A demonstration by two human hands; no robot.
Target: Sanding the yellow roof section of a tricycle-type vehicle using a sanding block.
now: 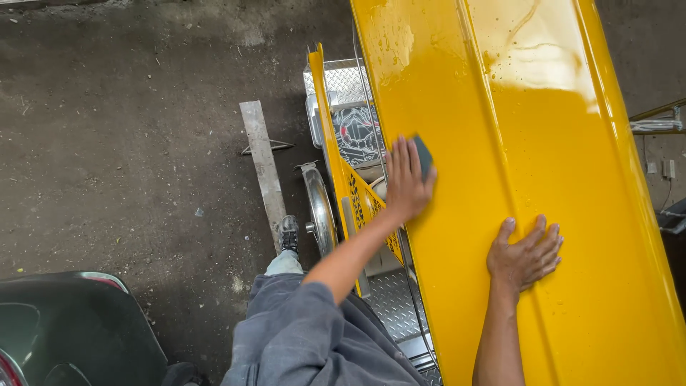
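Glossy wet yellow panel (pixel 572 179) under left hand (pixel 407 182), perhaps foam block (pixel 424 154).

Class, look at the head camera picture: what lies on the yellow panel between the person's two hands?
Only bare, glossy yellow panel with a raised ridge running along it; nothing sits between the left hand, which presses a dark sanding block, and the flat right hand.

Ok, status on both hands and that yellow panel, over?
Left hand pressing dark sanding pad on wet yellow panel. Right hand flat on panel, bracing. Nothing blocking the surface.
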